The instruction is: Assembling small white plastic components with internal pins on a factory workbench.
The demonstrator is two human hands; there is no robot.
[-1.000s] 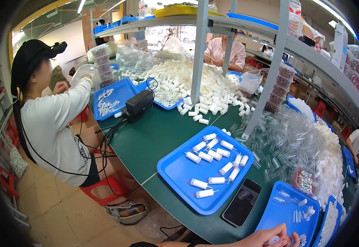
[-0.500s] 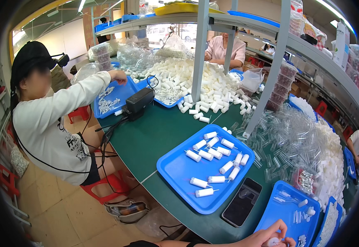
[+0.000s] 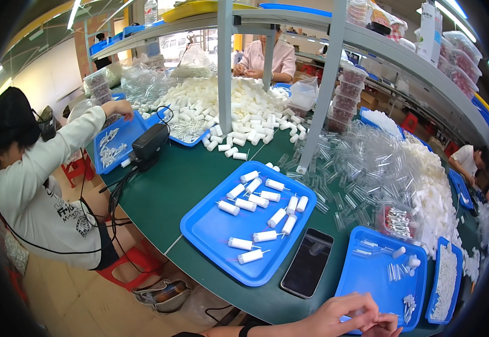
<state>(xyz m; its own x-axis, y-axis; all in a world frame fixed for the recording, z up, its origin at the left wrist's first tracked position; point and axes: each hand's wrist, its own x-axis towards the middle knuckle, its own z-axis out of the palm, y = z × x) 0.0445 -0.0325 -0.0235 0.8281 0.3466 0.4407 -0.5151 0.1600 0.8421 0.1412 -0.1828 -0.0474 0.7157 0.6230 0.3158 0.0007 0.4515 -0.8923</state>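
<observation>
At the lower edge my left hand (image 3: pixel 342 315) is closed, its fingers bent and brought together. My right hand (image 3: pixel 383 324) touches it with curled fingers. What the two hold between them is hidden by the fingers. Both are over the near edge of a blue tray (image 3: pixel 352 274). In that tray lie clear tubes (image 3: pixel 397 272), a few white cylinders (image 3: pixel 398 252) and a small heap of thin pale parts (image 3: pixel 409 308).
Left of my hands lie a black phone (image 3: pixel 307 263) and a blue tray (image 3: pixel 210 247) with several white cylinders (image 3: pixel 254 255) bearing thin pins. Beyond are a heap of clear tubes (image 3: pixel 362 163), a shelf post (image 3: pixel 326 84) and a white-sleeved co-worker (image 3: pixel 37 180).
The view has shifted right, so the table things sit further left. The white round piece seen between my hands before is now covered by my fingers.
</observation>
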